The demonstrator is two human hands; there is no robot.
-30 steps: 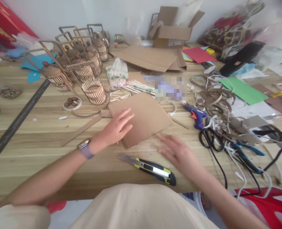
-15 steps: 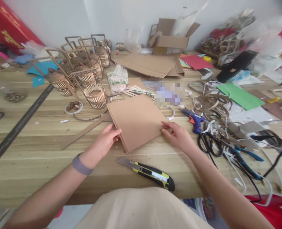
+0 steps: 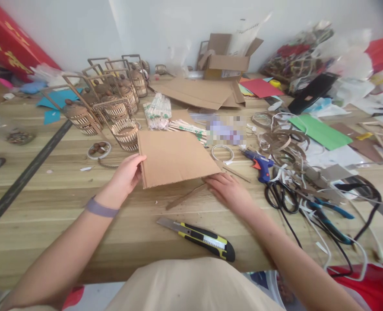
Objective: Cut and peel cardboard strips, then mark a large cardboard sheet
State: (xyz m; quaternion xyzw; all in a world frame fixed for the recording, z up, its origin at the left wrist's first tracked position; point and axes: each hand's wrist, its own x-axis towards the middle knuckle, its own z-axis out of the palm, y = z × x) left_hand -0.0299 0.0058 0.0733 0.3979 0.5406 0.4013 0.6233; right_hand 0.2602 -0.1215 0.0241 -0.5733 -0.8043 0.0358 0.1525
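Note:
A flat square sheet of brown cardboard (image 3: 175, 157) is tilted up over the table. My left hand (image 3: 126, 172) grips its left edge, thumb on top and fingers underneath. At the sheet's near right corner is my right hand (image 3: 228, 190), fingers together and bent down over a thin brown cardboard strip (image 3: 186, 197); its fingertips are partly hidden. Another narrow strip (image 3: 238, 172) pokes out to the right beyond that hand. Nearer my body lies a yellow and black utility knife (image 3: 197, 237), blade extended to the left.
Several small slatted baskets (image 3: 125, 134) with tall handles stand at the back left, near a white dish of brown beads (image 3: 99, 150). On the right are a blue glue gun (image 3: 261, 166), scissors (image 3: 282, 196), pliers (image 3: 332, 220) and tangled cords. Cardboard sheets (image 3: 197, 91) lie behind.
The cardboard sheet has shifted slightly left and tipped, its near edge lifting. The strips that lay left of it are now under its right side, by my right hand.

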